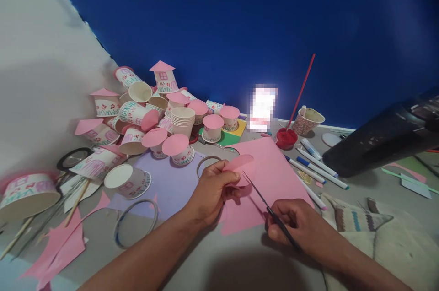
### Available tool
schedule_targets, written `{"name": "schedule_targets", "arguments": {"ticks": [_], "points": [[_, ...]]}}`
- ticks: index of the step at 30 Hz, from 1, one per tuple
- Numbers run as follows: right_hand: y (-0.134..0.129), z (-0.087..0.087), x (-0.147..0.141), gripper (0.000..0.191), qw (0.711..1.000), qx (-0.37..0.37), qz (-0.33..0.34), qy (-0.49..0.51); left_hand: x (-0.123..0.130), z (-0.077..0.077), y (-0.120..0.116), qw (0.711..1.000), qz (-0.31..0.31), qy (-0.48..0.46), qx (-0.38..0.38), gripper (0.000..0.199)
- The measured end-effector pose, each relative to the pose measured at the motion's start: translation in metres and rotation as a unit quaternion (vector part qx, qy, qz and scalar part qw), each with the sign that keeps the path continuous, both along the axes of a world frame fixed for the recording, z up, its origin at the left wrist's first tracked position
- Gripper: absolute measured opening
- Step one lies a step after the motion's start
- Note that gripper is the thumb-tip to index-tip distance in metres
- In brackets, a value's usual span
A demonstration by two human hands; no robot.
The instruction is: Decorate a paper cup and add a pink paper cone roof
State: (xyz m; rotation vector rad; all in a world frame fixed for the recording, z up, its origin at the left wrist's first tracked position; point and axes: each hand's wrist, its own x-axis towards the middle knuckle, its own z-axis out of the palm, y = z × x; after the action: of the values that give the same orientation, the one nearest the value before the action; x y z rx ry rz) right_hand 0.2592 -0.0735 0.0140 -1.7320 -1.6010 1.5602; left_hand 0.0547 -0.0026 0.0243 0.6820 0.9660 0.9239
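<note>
Pinched between the thumb and fingers of my left hand (214, 192) is a round pink paper disc (245, 165). My right hand (297, 222) grips a pair of dark-handled scissors (257, 192), whose blades point up and left with their tips at the disc. Whether the blades are closed on the paper I cannot tell. Below both hands lies a large sheet of pink paper (270, 163) on the grey table. A lavender sheet (137, 202) lies to the left, with a roll of tape (206, 160) near its right edge.
Paper cups with pink cone roofs (163, 76) pile up at the left, beside a stack of plain cups (182, 119). Markers (317, 174), a red pot (286, 139) and a dark cylinder (373, 133) stand or lie right. Pink scraps (63, 247) lie front left.
</note>
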Motion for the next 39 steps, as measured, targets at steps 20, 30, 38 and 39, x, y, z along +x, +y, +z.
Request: {"name": "schedule_targets", "arguments": {"ticks": [20, 30, 38, 39], "points": [[-0.0014, -0.0065, 0.0009, 0.033, 0.996, -0.033, -0.028, 0.084, -0.0019, -0.0010, -0.0023, 0.998, -0.050, -0.025, -0.034, 0.046], [-0.0017, -0.0041, 0.0006, 0.035, 0.995, -0.042, -0.023, 0.090, 0.0004, 0.0037, -0.0026, 1.000, 0.003, -0.010, 0.014, 0.028], [-0.0001, -0.0023, 0.0008, 0.033, 0.997, -0.052, -0.015, 0.062, -0.0013, 0.0016, -0.0020, 0.999, 0.008, -0.033, 0.023, 0.022], [-0.0003, -0.0026, 0.0009, 0.033, 0.996, -0.053, -0.015, 0.064, -0.0010, 0.0012, -0.0020, 0.999, 0.011, -0.035, 0.023, 0.022]]}}
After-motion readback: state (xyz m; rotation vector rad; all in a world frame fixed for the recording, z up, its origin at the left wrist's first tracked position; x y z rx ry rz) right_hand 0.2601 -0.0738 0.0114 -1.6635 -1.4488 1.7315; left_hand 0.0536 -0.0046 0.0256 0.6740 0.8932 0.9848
